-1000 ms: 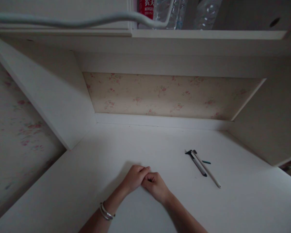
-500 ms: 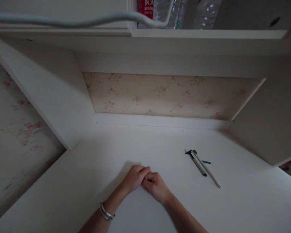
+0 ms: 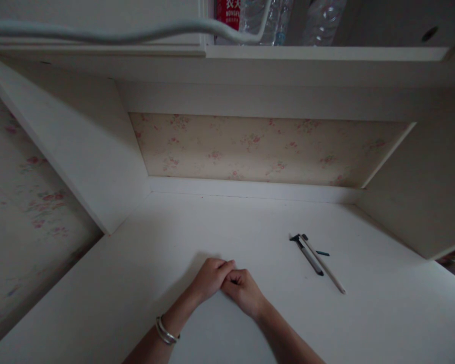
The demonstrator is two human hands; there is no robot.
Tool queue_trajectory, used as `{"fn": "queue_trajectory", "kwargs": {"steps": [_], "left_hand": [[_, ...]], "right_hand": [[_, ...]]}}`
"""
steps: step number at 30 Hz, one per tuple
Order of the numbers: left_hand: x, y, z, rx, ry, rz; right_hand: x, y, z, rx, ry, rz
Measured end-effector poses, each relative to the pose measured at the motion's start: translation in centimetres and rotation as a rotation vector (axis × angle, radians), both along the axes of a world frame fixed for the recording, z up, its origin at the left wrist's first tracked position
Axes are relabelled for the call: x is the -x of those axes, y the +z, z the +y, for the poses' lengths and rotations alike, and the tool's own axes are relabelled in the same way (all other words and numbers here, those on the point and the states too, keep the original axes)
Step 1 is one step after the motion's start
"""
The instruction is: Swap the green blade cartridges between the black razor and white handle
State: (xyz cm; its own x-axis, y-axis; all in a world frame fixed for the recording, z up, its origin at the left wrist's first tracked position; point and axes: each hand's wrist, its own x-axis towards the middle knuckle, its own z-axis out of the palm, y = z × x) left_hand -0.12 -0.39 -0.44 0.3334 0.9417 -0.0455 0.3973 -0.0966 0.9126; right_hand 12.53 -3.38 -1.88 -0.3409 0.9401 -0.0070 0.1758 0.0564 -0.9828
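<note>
My left hand (image 3: 211, 278) and my right hand (image 3: 244, 290) rest together on the white desk (image 3: 227, 222), near its front. Their fingers are curled and meet in a loose clasp, the left thumb lying against the right hand. No object shows in either hand; the inner sides of the fingers are hidden. Two silver bangles (image 3: 166, 331) circle the left wrist. To the right of my hands, apart from them, lie a slim white pen-like stick (image 3: 328, 270), a grey and black slender tool (image 3: 310, 258) and a small dark teal piece (image 3: 322, 253).
Above the desk, a shelf (image 3: 326, 53) holds clear plastic bottles (image 3: 324, 23) and a red-labelled package (image 3: 228, 12). A pale curved tube (image 3: 136, 34) crosses in front of the cabinet. White side panels (image 3: 87, 136) stand left and right; floral wallpaper (image 3: 250, 149) covers the back.
</note>
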Motion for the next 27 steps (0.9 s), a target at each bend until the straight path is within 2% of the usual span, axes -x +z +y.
{"fn": "queue_trajectory", "kwargs": {"steps": [27], "left_hand": [[0.01, 0.06, -0.05, -0.008, 0.011, 0.005]], "right_hand": [[0.06, 0.35, -0.15, -0.002, 0.007, 0.022]]}}
